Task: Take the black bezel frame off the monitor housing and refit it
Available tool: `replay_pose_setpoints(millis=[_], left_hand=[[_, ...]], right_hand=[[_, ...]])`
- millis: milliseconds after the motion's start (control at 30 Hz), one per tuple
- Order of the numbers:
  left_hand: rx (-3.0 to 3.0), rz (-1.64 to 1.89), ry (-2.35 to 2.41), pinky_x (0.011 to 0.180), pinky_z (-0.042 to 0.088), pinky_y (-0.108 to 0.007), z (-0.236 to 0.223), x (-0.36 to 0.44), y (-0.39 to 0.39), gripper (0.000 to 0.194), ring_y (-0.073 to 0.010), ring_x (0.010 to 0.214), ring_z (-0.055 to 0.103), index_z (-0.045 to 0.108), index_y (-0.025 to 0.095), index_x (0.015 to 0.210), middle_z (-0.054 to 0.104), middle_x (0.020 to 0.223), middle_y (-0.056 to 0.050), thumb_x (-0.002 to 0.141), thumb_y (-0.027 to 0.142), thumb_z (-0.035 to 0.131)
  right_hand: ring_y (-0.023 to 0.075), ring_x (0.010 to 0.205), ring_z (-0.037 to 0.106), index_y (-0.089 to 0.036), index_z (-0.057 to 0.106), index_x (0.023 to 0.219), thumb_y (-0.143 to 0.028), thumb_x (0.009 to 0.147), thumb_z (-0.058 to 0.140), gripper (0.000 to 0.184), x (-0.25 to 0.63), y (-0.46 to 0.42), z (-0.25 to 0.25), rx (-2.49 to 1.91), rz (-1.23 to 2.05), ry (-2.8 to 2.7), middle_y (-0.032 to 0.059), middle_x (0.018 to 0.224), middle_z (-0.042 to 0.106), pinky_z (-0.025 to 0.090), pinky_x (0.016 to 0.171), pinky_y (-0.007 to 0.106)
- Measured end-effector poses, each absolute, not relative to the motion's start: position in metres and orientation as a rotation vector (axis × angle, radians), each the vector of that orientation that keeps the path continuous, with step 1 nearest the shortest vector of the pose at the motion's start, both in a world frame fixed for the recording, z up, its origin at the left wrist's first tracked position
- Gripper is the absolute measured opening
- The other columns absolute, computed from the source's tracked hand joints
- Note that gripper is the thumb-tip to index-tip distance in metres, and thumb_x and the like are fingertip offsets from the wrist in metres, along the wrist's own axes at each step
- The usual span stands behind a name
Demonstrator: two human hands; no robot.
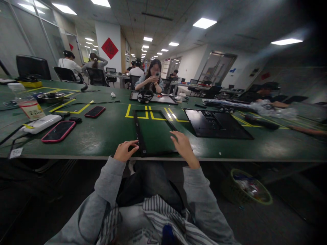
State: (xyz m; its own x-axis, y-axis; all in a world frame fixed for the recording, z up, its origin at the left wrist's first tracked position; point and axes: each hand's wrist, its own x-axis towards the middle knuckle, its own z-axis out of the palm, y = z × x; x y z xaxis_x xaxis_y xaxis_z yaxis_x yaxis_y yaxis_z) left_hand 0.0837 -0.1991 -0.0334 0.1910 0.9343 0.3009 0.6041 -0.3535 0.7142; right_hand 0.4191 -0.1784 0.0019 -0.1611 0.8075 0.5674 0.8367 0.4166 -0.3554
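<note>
A thin black rectangular frame (140, 131) lies flat on the green table (107, 132), its near end at the front edge. My left hand (125, 150) rests on the frame's near left corner, fingers curled and pinching its edge. My right hand (184, 147) lies on the near right side of the frame, fingers stretched forward and flat on it. A black back panel (217, 124) lies just right of the frame. Both my sleeves are grey.
Two red-cased phones (58, 131) (95, 111), a white power bank (42, 123), a labelled jar (30, 106) and a metal bowl (51, 97) lie at left. A person (152, 80) sits opposite. Another person (268, 97) leans on the table at right. A green bin (249, 187) stands below.
</note>
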Motion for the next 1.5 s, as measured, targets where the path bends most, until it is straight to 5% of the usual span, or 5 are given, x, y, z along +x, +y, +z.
replay_pose_setpoints(millis=[100,233,533,1067,1500], left_hand=[[1.993,1.071,1.191,0.109,0.047,-0.046,-0.041,0.082,-0.199,0.044,-0.0268,0.118,0.068,0.067,0.024,0.135,0.079,0.115,-0.007,0.099,0.046,0.051],[1.858,1.168,1.146,0.112,0.046,-0.045,-0.044,0.076,-0.195,0.05,-0.0266,0.119,0.069,0.065,0.019,0.135,0.078,0.117,-0.01,0.099,0.049,0.049],[1.87,1.101,1.26,0.113,0.045,-0.044,-0.038,0.081,-0.2,0.042,-0.0247,0.118,0.069,0.067,0.024,0.133,0.078,0.118,-0.006,0.097,0.043,0.053],[1.937,0.995,1.421,0.109,0.05,-0.044,-0.027,0.086,-0.207,0.036,-0.0261,0.121,0.068,0.071,0.028,0.13,0.078,0.122,-0.003,0.1,0.037,0.053],[1.726,1.03,1.232,0.112,0.047,-0.044,-0.025,0.092,-0.175,0.041,-0.0257,0.119,0.069,0.068,0.022,0.131,0.079,0.118,-0.007,0.093,0.038,0.067]], right_hand=[[0.031,0.131,0.063,-0.018,0.058,0.146,-0.054,0.105,0.047,0.056,0.351,-0.223,-0.003,-1.283,0.123,-2.098,0.0171,0.141,0.067,0.05,0.11,0.051],[0.0382,0.131,0.057,-0.009,0.045,0.155,-0.057,0.094,0.066,0.08,0.288,-0.26,-0.026,-1.421,0.012,-2.097,0.0241,0.143,0.062,0.048,0.109,0.056],[0.0313,0.108,0.063,-0.018,0.052,0.14,-0.03,0.099,0.055,0.042,0.325,-0.251,-0.037,-1.334,-0.016,-1.926,0.0136,0.113,0.067,0.051,0.093,0.049],[0.0257,0.089,0.063,-0.025,0.051,0.104,-0.04,0.092,0.064,0.023,0.368,-0.24,-0.045,-1.374,-0.009,-1.774,0.0055,0.094,0.064,0.046,0.084,0.043],[0.0231,0.082,0.059,-0.026,0.046,0.101,-0.051,0.086,0.073,0.039,0.382,-0.239,-0.011,-1.31,0.202,-1.655,0.0024,0.09,0.06,0.049,0.081,0.041]])
